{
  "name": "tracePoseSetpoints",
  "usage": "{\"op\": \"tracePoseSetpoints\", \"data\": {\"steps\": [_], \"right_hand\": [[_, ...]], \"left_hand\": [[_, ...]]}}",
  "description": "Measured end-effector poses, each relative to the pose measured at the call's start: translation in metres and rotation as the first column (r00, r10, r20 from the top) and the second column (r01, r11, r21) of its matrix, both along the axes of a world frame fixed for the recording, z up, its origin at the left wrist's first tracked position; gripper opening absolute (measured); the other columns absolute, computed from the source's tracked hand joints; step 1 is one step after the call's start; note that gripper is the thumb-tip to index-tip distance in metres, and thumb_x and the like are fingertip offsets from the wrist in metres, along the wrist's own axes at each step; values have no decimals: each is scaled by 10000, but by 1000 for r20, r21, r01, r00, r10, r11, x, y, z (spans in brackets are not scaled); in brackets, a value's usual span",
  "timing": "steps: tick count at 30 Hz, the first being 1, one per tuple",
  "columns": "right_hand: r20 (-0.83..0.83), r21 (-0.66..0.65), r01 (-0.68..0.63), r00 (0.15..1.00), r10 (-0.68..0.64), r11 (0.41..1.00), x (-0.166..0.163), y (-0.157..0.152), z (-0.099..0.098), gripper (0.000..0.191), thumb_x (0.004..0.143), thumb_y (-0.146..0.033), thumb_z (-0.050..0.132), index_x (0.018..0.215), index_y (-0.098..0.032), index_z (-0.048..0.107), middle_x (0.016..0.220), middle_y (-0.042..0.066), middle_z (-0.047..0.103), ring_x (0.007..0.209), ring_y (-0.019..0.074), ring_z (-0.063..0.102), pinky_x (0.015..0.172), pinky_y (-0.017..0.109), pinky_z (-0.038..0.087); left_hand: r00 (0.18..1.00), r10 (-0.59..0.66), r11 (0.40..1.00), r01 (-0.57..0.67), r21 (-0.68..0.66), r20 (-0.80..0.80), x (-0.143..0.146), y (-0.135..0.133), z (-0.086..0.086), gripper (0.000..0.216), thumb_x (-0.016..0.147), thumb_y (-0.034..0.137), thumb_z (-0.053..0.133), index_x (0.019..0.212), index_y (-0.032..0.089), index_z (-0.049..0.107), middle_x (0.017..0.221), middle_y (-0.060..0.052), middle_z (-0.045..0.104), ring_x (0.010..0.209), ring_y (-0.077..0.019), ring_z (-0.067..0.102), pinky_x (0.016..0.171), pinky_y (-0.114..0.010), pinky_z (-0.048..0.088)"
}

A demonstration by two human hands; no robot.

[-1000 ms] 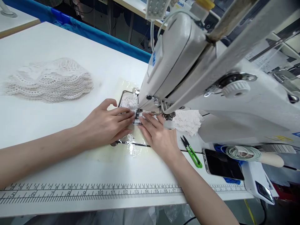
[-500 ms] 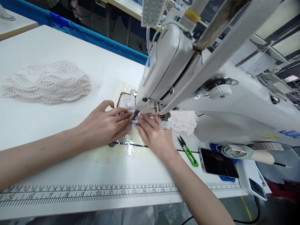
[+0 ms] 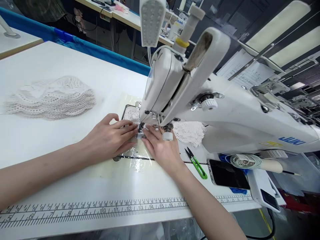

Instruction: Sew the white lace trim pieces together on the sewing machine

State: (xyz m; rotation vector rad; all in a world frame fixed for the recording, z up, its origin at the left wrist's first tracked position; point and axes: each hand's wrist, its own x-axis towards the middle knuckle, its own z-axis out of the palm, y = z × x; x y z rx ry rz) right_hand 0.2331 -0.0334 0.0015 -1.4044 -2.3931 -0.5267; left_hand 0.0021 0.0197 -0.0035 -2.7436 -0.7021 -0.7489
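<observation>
My left hand lies with fingers stretched out at the left side of the presser foot, fingertips resting on white lace fabric. From the right, my right hand rests palm down, its fingers extended flat beside the foot. The sewing machine leans over both hands and partly hides the right fingers. A bit of white eyelet lace shows behind the foot, and a bunched lace piece lies right of my right hand. Most of the fabric under the fingertips is hidden.
A pile of white eyelet lace sits on the left of the white table. Green thread snips, a phone and a coil of pale cord lie at right. A printed ruler runs along the front edge.
The camera view has shifted, so the machine sits further left and more of its arm shows. Both hands stay at the presser foot with little visible movement.
</observation>
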Motion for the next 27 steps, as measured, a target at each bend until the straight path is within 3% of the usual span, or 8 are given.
{"op": "tracePoseSetpoints", "data": {"steps": [4,10,13,16,18,22,27], "right_hand": [[21,-5,-1,1000,1,1000,-1,0,2,319,1098,-347,509,1249,-215,757,1296,36,765,1122,218,702,1213,439,405],[48,-24,11,999,-9,1000,-1,0,6,323,1095,-313,506,1294,-202,735,1322,63,751,1165,227,695,1208,450,419],[55,-25,3,998,-1,1000,0,-4,11,346,1056,-148,506,1336,-193,705,1351,78,733,1159,223,701,1204,462,424],[22,-49,-8,1000,9,999,-2,-9,14,440,982,-15,494,1327,-188,705,1306,71,758,1073,213,730,1154,444,471],[-28,-87,-29,999,26,996,-5,-13,16,438,976,-8,481,1302,-185,716,1256,61,780,1030,204,741,1098,414,511],[-127,-156,-152,983,132,976,-10,-17,18,354,1011,-74,475,1229,-172,736,1259,56,777,1056,213,738,1029,388,551],[-179,-175,-131,979,99,976,-11,-15,16,281,1032,-104,477,1068,-136,754,1224,83,781,1055,221,733,1050,393,549]], "left_hand": [[1000,-2,1000,2,17,13,0,2,-1,306,1088,326,476,1229,189,710,1211,-52,795,1168,-261,716,1007,-436,400],[997,70,997,-68,36,-35,-5,6,-1,489,1119,450,315,1307,172,671,1331,-119,736,1252,-291,678,1180,-528,361],[995,80,987,-70,141,-65,-9,2,8,461,1098,469,382,1215,168,711,1005,-101,805,914,-265,751,985,-485,490],[999,30,984,-28,176,-10,-11,-3,17,273,1063,346,508,1044,205,742,632,13,692,591,-188,644,703,-382,470],[999,-20,991,14,133,42,-12,-3,20,220,1047,255,525,1001,208,735,710,12,734,660,-183,677,701,-367,463],[995,-89,996,88,20,51,-8,0,16,240,1059,193,489,1077,168,727,1062,-47,803,919,-198,737,884,-382,495],[995,-95,995,97,-32,42,-2,-3,10,297,1080,206,452,1148,171,739,1024,-48,783,860,-192,703,838,-371,495]]}}
